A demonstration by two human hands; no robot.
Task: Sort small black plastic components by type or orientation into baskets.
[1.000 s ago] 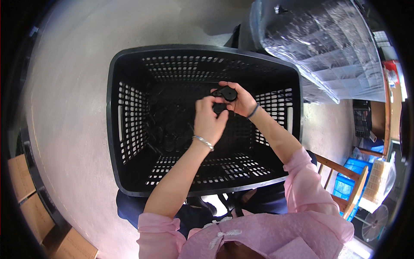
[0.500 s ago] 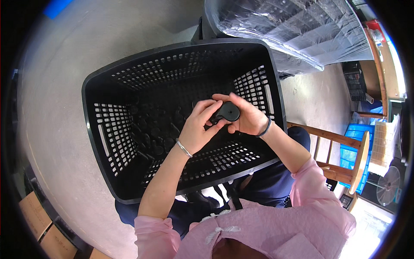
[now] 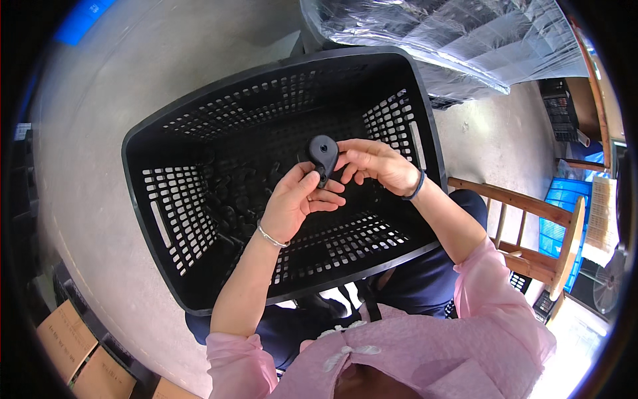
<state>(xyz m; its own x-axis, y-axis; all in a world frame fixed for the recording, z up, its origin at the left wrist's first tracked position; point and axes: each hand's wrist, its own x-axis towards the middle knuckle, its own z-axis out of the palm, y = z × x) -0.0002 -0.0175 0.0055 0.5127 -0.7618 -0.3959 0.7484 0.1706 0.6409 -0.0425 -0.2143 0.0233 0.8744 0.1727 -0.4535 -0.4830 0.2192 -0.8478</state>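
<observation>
My left hand (image 3: 291, 203) pinches the narrow end of a black comma-shaped part (image 3: 323, 151) between thumb and fingers. The part has a broad round head with a small hole in its middle, and it tapers to a slim tail. Just right of the head, my right hand (image 3: 382, 168) has its fingers loosely spread and slightly curled. Its fingertips come close to the head's edge; whether they touch it I cannot tell. Both hands are over a large black plastic crate (image 3: 219, 299), where several similar dark parts (image 3: 229, 193) lie at the left of the bottom.
A wooden chair (image 3: 531, 206) stands at the right, with a blue crate (image 3: 558, 209) behind it. Shiny plastic film covers a bulky load (image 3: 452, 40) beyond the crate. Cardboard boxes (image 3: 66, 339) sit at the lower left, and a fan (image 3: 608, 282) at the far right.
My right hand has come off the part and moved slightly right. The part, now in my left hand alone, has shifted left and up, with its round head pointing away from me.
</observation>
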